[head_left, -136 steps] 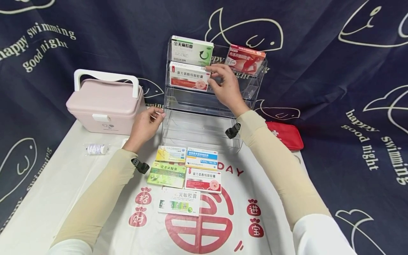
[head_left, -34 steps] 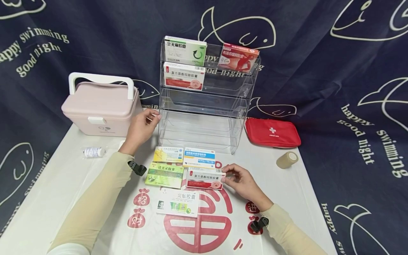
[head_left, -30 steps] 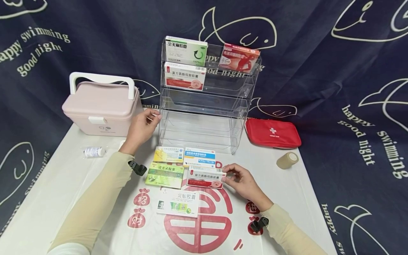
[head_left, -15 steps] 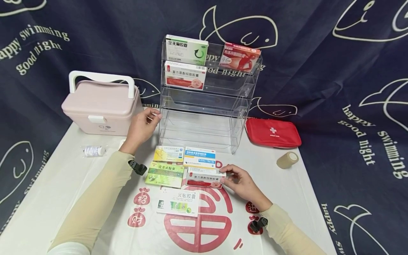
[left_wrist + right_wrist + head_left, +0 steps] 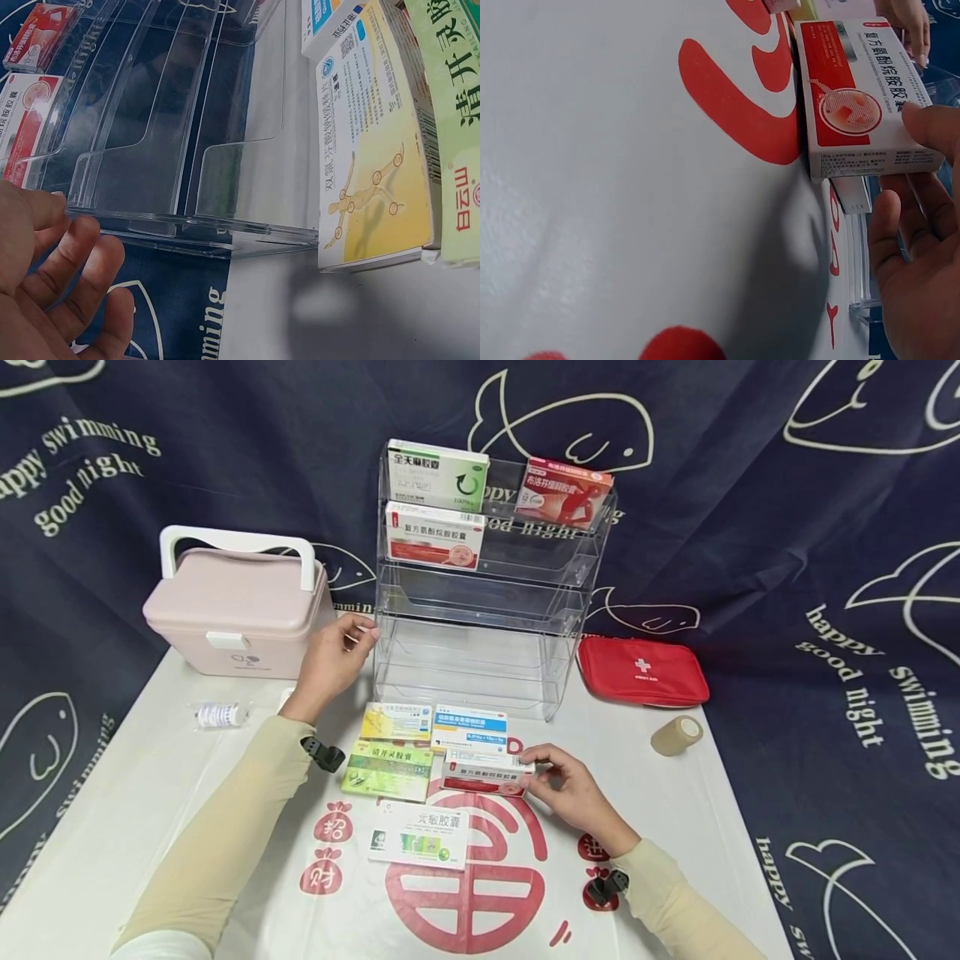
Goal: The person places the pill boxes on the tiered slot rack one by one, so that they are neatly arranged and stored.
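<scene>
My right hand (image 5: 573, 797) pinches the right end of a red-and-white medicine box (image 5: 483, 770), thumb on its printed face in the right wrist view. The box's upper long edge is tipped up, so its top side faces the head camera. My left hand (image 5: 333, 664), fingers loosely bent, has its fingertips at the left side of a clear tiered rack (image 5: 468, 668). On the rack stand a green-and-white box (image 5: 437, 477), a similar red-and-white box (image 5: 433, 537) below it, and a red box (image 5: 564, 495) at the upper right.
Near the held box lie a yellow box (image 5: 397, 722), a blue-and-white box (image 5: 470, 729), a green box (image 5: 387, 770) and a white box (image 5: 418, 837). A pink case (image 5: 232, 610) stands left; a red first-aid pouch (image 5: 642, 674) and tan roll (image 5: 677, 736) lie right.
My right hand has come down from the upper rack to the red-and-white box on the table and taken hold of it. Over the last second that box has tilted up. My left hand stays put.
</scene>
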Tool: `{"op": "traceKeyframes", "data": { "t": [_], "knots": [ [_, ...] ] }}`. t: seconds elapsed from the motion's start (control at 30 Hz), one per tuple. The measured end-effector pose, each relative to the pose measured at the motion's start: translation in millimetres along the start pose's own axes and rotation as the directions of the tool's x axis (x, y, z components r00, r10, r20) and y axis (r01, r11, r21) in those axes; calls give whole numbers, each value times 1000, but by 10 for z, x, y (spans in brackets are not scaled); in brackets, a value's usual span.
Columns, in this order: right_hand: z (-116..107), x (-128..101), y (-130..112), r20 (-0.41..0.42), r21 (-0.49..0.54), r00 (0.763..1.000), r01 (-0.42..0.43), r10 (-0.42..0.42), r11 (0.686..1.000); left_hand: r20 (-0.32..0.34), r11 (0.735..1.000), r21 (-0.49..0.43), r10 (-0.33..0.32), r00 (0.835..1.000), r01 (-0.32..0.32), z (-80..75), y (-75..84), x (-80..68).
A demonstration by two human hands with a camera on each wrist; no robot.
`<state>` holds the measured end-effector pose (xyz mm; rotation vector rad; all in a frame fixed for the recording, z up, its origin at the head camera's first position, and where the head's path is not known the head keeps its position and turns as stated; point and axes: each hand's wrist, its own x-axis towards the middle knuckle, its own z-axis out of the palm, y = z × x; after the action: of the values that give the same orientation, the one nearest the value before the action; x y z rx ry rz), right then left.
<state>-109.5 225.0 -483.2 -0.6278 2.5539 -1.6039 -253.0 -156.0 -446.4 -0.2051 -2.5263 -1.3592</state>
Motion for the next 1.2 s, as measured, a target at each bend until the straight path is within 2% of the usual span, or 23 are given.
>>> {"op": "traceKeyframes", "data": {
  "t": [0.43, 0.57, 0.8, 0.97, 1.2],
  "knots": [
    [19, 36, -40, -14, -36, 1000, -14, 14, 999, 4, 1000, 3, 1, 1000, -1, 7, -21, 3],
    [22, 44, -40, -23, -34, 1000, 11, -11, 999, 3, 1000, 3, -1, 1000, 1, 2, -14, 0],
    [-37, 120, -1, -74, 63, 996, 64, -59, 996, 4, 1000, 5, -9, 1000, 9, -1, -10, -1],
    [-171, 247, -22, -101, 115, 993, 67, -56, 991, 4, 1000, 6, -9, 1000, 9, 3, -17, 5],
    [-371, 476, 153, -140, 170, 988, 85, -62, 982, 8, 1000, 7, -12, 1000, 12, -2, -16, 8]
  ]
}}
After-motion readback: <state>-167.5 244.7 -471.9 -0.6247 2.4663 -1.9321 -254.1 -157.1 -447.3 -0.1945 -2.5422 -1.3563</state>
